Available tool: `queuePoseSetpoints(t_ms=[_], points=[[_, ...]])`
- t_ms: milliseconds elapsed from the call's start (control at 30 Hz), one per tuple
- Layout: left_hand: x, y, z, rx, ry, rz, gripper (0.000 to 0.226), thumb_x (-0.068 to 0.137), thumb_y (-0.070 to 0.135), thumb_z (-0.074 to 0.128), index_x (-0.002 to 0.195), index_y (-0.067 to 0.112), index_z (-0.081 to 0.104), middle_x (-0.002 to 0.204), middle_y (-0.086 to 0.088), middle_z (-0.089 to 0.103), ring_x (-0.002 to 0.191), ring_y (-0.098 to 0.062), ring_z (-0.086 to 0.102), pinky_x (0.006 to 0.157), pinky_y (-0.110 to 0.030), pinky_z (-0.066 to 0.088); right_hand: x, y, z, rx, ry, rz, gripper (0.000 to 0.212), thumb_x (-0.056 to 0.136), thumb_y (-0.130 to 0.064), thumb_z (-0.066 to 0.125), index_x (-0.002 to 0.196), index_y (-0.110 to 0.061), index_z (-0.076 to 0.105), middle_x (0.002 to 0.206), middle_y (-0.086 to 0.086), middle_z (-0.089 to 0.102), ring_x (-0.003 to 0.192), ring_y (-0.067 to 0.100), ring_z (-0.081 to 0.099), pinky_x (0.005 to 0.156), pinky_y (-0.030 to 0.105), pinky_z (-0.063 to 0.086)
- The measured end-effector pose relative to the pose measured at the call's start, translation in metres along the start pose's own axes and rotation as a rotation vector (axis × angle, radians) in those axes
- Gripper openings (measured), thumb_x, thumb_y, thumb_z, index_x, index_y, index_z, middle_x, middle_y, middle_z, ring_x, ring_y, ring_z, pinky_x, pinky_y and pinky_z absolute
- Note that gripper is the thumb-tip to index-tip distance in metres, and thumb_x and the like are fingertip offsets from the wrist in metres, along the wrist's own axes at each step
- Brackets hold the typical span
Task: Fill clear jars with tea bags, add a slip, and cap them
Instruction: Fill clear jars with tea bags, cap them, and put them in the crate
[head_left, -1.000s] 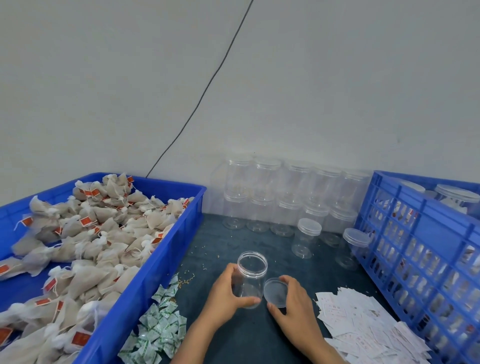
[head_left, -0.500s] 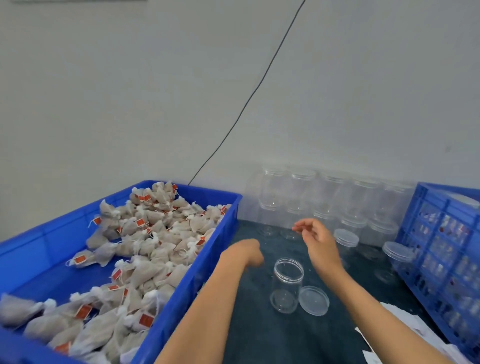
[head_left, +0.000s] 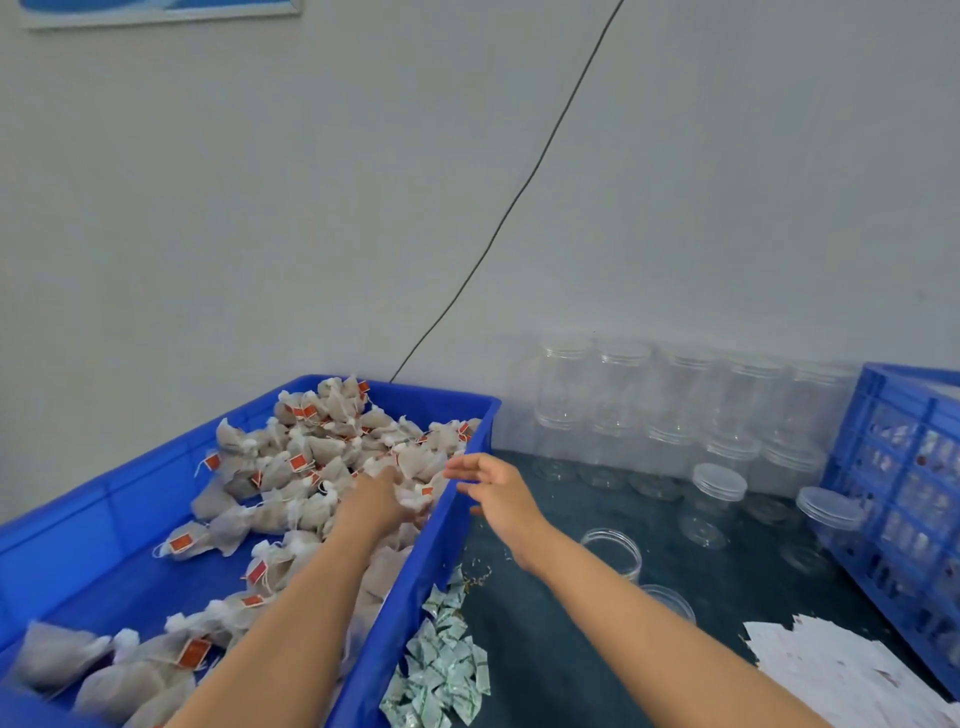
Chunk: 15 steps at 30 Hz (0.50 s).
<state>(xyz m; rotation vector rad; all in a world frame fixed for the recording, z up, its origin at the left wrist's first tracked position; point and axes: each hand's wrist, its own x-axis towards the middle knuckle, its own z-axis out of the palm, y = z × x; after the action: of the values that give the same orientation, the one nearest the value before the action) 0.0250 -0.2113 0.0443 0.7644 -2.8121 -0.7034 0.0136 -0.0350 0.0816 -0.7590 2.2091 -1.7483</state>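
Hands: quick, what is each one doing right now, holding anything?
Left hand: down among the tea bags in the blue bin; grip cannot be told.
Right hand: open, holding nothing.

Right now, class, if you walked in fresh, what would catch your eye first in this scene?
Most striking is the blue bin on the left, heaped with tea bags, where the left hand reaches into the pile and the right hand hovers open at the rim. Behind, stacked clear jars line the wall, and one open jar waits on the dark table.
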Motion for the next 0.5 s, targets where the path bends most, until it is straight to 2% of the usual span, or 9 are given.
queuePoseSetpoints(t_ms=[67, 133, 167, 233, 267, 300, 433, 500], points=[[0.007, -0.008, 0.006, -0.011, -0.088, 0.031, 0.073, 0.084, 0.038, 0.071, 0.145, 0.026, 0.035, 0.146, -0.011, 0.04, 0.121, -0.028, 0.051, 0.097, -0.037, 0.048, 0.007, 0.004, 0.008, -0.035, -0.009, 0.009, 0.046, 0.09, 0.014, 0.031, 0.121, -0.006, 0.058, 0.124, 0.004, 0.062, 0.113, 0.009, 0.052, 0.101, 0.023, 0.037], [0.014, -0.011, 0.009, -0.045, -0.222, 0.124, 0.076, 0.087, 0.034, 0.068, 0.15, 0.029, 0.027, 0.15, -0.011, 0.035, 0.116, -0.025, 0.054, 0.094, -0.035, 0.049, 0.014, 0.009, 0.013, -0.086, -0.02, 0.016, 0.054, 0.085, 0.018, 0.029, 0.123, -0.007, 0.057, 0.127, 0.003, 0.06, 0.115, 0.007, 0.049, 0.101, 0.021, 0.034], [0.016, -0.012, 0.011, -0.007, -0.297, 0.158, 0.077, 0.088, 0.033, 0.066, 0.152, 0.031, 0.023, 0.152, -0.01, 0.032, 0.121, -0.026, 0.052, 0.098, -0.037, 0.048, 0.016, 0.011, 0.014, -0.113, -0.028, 0.013, 0.055, 0.084, 0.018, 0.029, 0.124, -0.008, 0.056, 0.127, 0.002, 0.059, 0.117, 0.008, 0.049, 0.101, 0.02, 0.034], [0.02, -0.016, 0.016, 0.133, -0.364, 0.157, 0.084, 0.087, 0.036, 0.065, 0.154, 0.035, 0.014, 0.158, -0.01, 0.02, 0.141, -0.031, 0.03, 0.112, -0.047, 0.033, 0.02, 0.016, 0.018, -0.158, -0.048, 0.008, 0.056, 0.084, 0.018, 0.03, 0.124, -0.011, 0.055, 0.127, 0.0, 0.058, 0.12, 0.009, 0.049, 0.099, 0.019, 0.035], [0.021, -0.019, 0.019, 0.177, -0.341, 0.142, 0.086, 0.086, 0.037, 0.065, 0.154, 0.035, 0.012, 0.159, -0.009, 0.017, 0.144, -0.032, 0.023, 0.114, -0.048, 0.029, 0.021, 0.018, 0.019, -0.171, -0.053, 0.007, 0.056, 0.084, 0.017, 0.03, 0.124, -0.012, 0.055, 0.127, -0.001, 0.058, 0.119, 0.008, 0.049, 0.097, 0.018, 0.035], [0.021, -0.02, 0.021, 0.208, -0.291, 0.135, 0.087, 0.085, 0.037, 0.066, 0.154, 0.034, 0.013, 0.158, -0.008, 0.021, 0.142, -0.031, 0.025, 0.113, -0.047, 0.03, 0.022, 0.02, 0.021, -0.177, -0.051, 0.005, 0.056, 0.084, 0.016, 0.029, 0.124, -0.014, 0.055, 0.126, -0.002, 0.058, 0.118, 0.008, 0.048, 0.095, 0.017, 0.035], [0.015, -0.016, 0.029, 0.294, -0.079, 0.189, 0.068, 0.086, 0.03, 0.065, 0.146, 0.032, 0.033, 0.138, -0.008, 0.046, 0.123, -0.03, 0.046, 0.101, -0.037, 0.043, 0.023, 0.025, 0.03, -0.189, -0.018, -0.016, 0.053, 0.086, 0.014, 0.028, 0.12, -0.016, 0.057, 0.123, -0.002, 0.058, 0.113, 0.008, 0.05, 0.088, 0.01, 0.035], [0.013, -0.013, 0.026, 0.246, -0.039, 0.217, 0.053, 0.085, 0.026, 0.065, 0.136, 0.029, 0.048, 0.125, -0.008, 0.056, 0.113, -0.027, 0.055, 0.092, -0.033, 0.046, 0.022, 0.026, 0.032, -0.198, -0.021, -0.025, 0.052, 0.086, 0.014, 0.028, 0.119, -0.015, 0.057, 0.122, -0.001, 0.057, 0.114, 0.009, 0.049, 0.092, 0.014, 0.036]])
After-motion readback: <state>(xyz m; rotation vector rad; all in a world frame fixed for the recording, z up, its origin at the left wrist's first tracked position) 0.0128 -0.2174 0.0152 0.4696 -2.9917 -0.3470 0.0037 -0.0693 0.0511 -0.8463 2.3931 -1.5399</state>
